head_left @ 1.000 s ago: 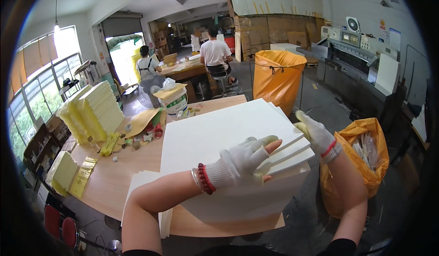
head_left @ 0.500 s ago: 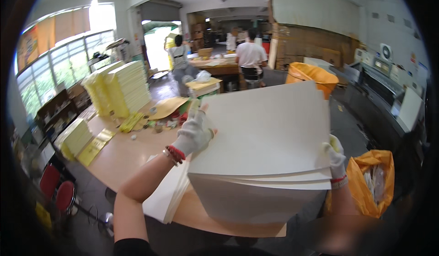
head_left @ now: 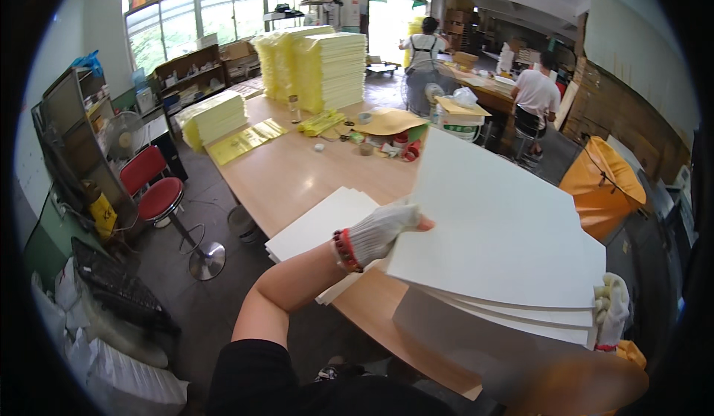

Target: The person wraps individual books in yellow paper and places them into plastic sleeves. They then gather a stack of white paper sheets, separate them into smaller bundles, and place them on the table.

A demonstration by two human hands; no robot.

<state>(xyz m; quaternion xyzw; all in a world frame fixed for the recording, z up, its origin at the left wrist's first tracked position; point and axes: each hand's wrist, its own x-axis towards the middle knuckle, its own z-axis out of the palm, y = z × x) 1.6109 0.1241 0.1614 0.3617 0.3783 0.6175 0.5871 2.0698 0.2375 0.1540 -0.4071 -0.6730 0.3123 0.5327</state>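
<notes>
A batch of large white sheets [head_left: 498, 230] spans between my two gloved hands, tilted, its layers fanned a little at the near edge. My left hand [head_left: 387, 230] is closed on the left edge, thumb on top. At the right edge, the fingers of my right hand [head_left: 611, 304] are curled against the sheets. Beneath them shows a grey, shaded face; what it belongs to is unclear. A lower pile of white sheets [head_left: 320, 219] lies on the wooden table [head_left: 275, 171], under my left forearm.
Yellow-wrapped stacks [head_left: 331, 70] and a smaller stack [head_left: 216, 118] stand along the table's far side, near yellow film, tape and small items. A red stool [head_left: 160, 197] is at left, an orange bag [head_left: 602, 182] at right. Two people work at a table behind.
The view has swung left, so the table, sheets and hands appear farther right. Both hands remain at the sheets' edges.
</notes>
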